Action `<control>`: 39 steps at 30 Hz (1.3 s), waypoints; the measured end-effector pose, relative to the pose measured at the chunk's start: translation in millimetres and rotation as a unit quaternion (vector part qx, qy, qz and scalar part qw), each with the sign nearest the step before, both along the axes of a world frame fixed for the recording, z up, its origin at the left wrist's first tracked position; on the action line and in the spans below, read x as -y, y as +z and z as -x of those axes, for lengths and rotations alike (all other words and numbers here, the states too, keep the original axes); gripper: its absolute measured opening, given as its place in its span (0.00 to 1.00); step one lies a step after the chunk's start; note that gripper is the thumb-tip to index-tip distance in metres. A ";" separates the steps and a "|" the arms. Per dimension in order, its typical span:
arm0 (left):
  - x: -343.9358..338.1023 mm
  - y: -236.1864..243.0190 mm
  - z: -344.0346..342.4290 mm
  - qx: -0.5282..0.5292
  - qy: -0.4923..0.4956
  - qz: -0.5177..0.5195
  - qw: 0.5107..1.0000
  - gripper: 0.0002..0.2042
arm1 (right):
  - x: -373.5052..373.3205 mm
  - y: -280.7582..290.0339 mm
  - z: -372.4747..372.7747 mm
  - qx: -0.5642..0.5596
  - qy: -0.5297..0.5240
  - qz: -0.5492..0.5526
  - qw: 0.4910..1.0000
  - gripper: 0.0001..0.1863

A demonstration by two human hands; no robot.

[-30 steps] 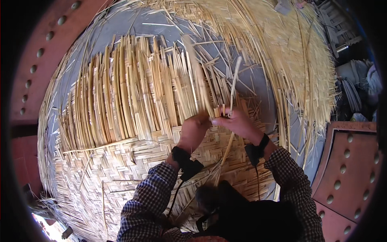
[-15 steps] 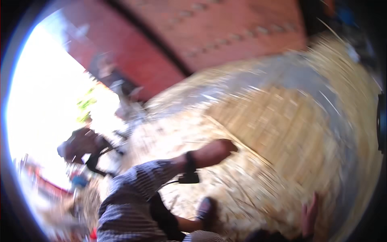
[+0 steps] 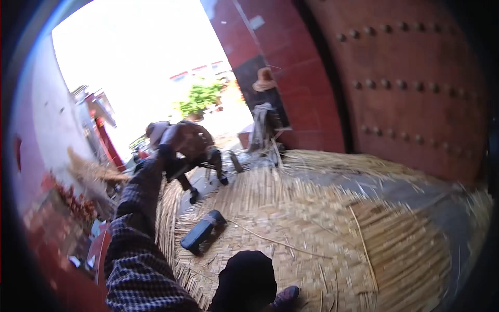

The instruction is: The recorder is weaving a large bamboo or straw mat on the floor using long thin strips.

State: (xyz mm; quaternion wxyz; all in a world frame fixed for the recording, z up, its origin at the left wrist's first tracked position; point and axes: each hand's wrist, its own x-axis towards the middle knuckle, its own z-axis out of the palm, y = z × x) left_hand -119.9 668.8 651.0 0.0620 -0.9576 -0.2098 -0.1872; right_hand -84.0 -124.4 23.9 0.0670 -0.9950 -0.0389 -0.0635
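Observation:
My left arm reaches up and forward in a checkered sleeve. My left hand (image 3: 179,136) is smeared and overlaps a crouching person behind it, so its fingers cannot be made out. Below it spreads a large mat (image 3: 296,229) of pale flat reed-like strips, woven in the middle with long loose ends toward its edges. On the mat's left part, nearest my left arm, lies a dark oblong block or case (image 3: 204,232). A few single strips (image 3: 365,247) rest across the weave. My right hand is outside the picture.
My dark-trousered knee (image 3: 247,278) and shoe (image 3: 287,295) are over the mat. A second person in a straw hat (image 3: 265,80) is by the red wall. A studded red door (image 3: 405,99) stands at right. A broom-like bundle (image 3: 93,166) and red objects line the left side.
The view has swung left, bringing the doorway and dark case into sight. My left arm has gone from over the mat to far forward left. My right hand has left the picture.

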 end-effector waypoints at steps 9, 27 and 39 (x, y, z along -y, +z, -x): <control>-20.0 -200.6 -198.7 -0.176 -0.095 0.150 0.968 0.08 | 63.1 -6.5 45.9 -0.207 0.026 -0.020 0.978 0.49; 337.7 -691.0 -352.8 -0.364 -0.101 0.843 0.383 0.13 | -71.5 427.7 -59.2 -0.622 -0.233 -0.149 0.733 0.26; 425.1 -709.6 -478.1 -0.212 -0.673 0.347 0.618 0.08 | -195.7 132.4 -214.6 -0.291 0.088 -0.163 0.939 0.24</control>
